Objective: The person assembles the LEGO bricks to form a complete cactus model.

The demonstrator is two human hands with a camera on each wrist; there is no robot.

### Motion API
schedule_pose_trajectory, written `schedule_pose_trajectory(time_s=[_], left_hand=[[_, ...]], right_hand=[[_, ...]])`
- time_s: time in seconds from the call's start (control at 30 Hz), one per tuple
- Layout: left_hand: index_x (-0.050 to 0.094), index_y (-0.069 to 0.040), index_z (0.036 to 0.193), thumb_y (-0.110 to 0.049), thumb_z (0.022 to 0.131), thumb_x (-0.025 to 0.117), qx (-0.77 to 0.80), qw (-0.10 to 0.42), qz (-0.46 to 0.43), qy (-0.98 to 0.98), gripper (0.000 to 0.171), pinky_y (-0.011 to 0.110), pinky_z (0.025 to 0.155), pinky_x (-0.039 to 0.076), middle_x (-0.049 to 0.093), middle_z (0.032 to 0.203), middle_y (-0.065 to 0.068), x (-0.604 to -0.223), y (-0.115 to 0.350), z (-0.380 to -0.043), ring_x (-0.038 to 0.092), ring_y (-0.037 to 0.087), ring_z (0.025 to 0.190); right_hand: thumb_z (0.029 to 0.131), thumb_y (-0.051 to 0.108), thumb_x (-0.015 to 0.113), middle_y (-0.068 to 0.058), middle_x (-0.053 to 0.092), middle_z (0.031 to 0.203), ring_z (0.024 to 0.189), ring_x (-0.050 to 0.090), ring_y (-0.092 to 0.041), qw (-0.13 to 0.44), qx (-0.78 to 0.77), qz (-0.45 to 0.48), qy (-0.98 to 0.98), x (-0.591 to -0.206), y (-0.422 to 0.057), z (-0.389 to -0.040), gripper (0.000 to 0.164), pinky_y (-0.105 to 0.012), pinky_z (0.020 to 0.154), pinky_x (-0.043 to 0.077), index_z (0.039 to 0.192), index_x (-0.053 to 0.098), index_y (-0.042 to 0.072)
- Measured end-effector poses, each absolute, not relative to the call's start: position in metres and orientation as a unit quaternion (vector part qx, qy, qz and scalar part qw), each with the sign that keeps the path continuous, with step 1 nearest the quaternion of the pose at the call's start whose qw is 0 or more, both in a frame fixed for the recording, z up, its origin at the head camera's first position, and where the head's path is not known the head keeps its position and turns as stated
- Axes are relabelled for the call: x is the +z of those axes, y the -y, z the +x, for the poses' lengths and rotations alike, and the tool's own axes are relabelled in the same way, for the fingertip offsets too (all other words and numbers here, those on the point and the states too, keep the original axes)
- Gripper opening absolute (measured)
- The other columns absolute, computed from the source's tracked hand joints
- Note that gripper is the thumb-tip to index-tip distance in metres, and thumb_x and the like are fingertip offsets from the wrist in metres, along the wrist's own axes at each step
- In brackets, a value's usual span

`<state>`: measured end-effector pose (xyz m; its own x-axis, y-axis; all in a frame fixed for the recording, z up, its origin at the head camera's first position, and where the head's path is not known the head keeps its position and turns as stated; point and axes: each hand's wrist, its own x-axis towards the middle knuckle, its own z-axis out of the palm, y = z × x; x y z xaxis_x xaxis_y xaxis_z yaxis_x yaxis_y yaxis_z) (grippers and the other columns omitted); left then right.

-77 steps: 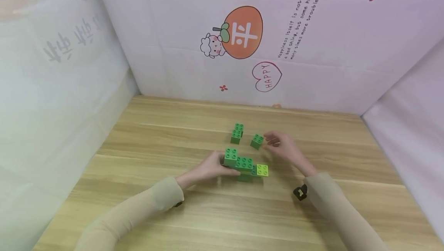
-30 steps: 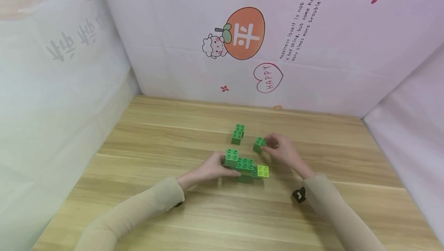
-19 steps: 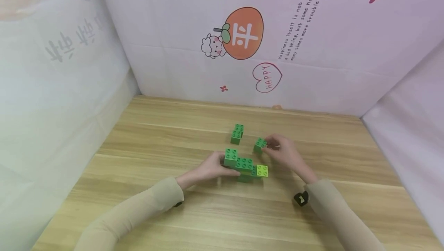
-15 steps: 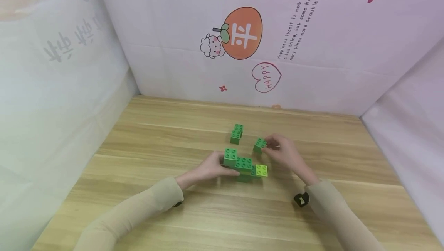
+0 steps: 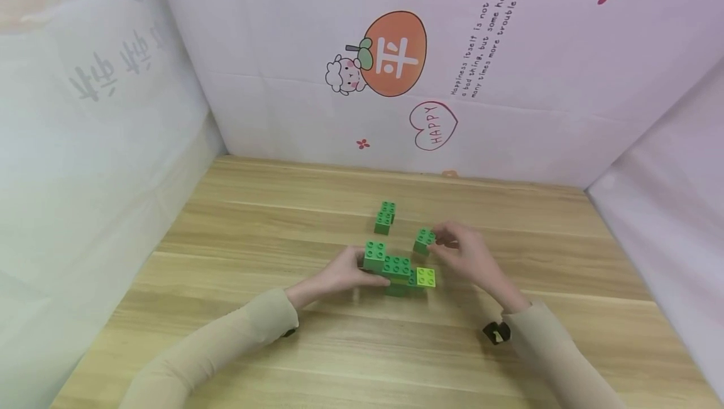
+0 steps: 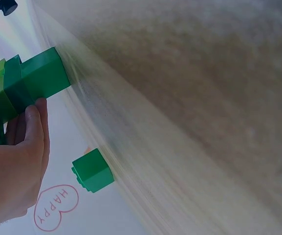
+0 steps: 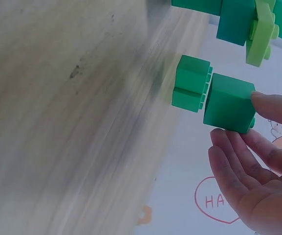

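Observation:
My left hand (image 5: 343, 272) grips a built piece of green toy building bricks (image 5: 398, 266) between thumb and fingers. A tall green brick stands at its left end, and a yellow-green brick (image 5: 426, 277) sits at its right end. Behind and to the right, my right hand (image 5: 465, 253) pinches a loose green brick (image 5: 424, 240) by its right side. The right wrist view shows the thumb on one face of this brick (image 7: 229, 103) and fingertips against another, with the brick apart from the tabletop.
Two more green bricks (image 5: 384, 218) stand touching on the wooden table (image 5: 271, 208), behind the built piece. A printed white cloth (image 5: 317, 120) hangs along the back, with more cloth at both sides. Each wrist wears a dark camera mount (image 5: 497, 332).
My right hand has come from beside the loose green brick to pinch it, and has shifted it slightly right and toward me. The left hand still holds the built piece in place.

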<state>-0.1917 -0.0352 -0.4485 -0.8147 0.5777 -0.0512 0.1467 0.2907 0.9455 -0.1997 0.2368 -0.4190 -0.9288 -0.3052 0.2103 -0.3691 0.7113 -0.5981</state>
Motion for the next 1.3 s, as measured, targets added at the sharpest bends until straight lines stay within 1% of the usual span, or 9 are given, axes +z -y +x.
schedule_pose_trajectory(time_s=[0.3,0.53,0.77,1.3], left_hand=[[0.070,-0.013,0.117,-0.019,0.081,0.081,0.551,0.195,0.235,-0.777,0.038,0.029,0.102,0.053,0.075,0.117,0.004,-0.451,0.036,-0.193,0.070,0.013,0.107],[0.070,-0.014,0.117,-0.020,0.081,0.081,0.550,0.196,0.234,-0.777,0.038,0.029,0.103,0.053,0.075,0.117,0.003,-0.451,0.036,-0.194,0.069,0.012,0.107],[0.070,-0.014,0.117,-0.019,0.081,0.082,0.554,0.200,0.232,-0.774,0.038,0.030,0.103,0.053,0.075,0.116,0.004,-0.450,0.036,-0.193,0.070,0.012,0.107],[0.070,-0.013,0.117,-0.019,0.081,0.081,0.558,0.203,0.233,-0.770,0.038,0.029,0.103,0.053,0.075,0.116,0.004,-0.452,0.037,-0.194,0.070,0.012,0.106]], right_hand=[[0.087,0.002,0.072,-0.021,0.072,0.103,0.093,0.071,-0.037,0.078,0.337,0.204,0.916,-0.420,-0.241,-0.192,0.028,-0.046,0.083,0.062,0.113,0.063,-0.004],[0.087,0.002,0.072,-0.019,0.071,0.104,0.094,0.071,-0.034,0.091,0.331,0.202,0.917,-0.419,-0.244,-0.185,0.027,-0.046,0.083,0.062,0.112,0.064,-0.002],[0.087,0.003,0.072,-0.017,0.071,0.104,0.092,0.071,-0.033,0.104,0.320,0.208,0.918,-0.415,-0.245,-0.176,0.028,-0.044,0.082,0.062,0.113,0.063,-0.001],[0.086,0.002,0.072,-0.013,0.071,0.100,0.090,0.070,-0.028,0.129,0.300,0.223,0.919,-0.405,-0.241,-0.163,0.030,-0.042,0.081,0.062,0.114,0.063,-0.002]])
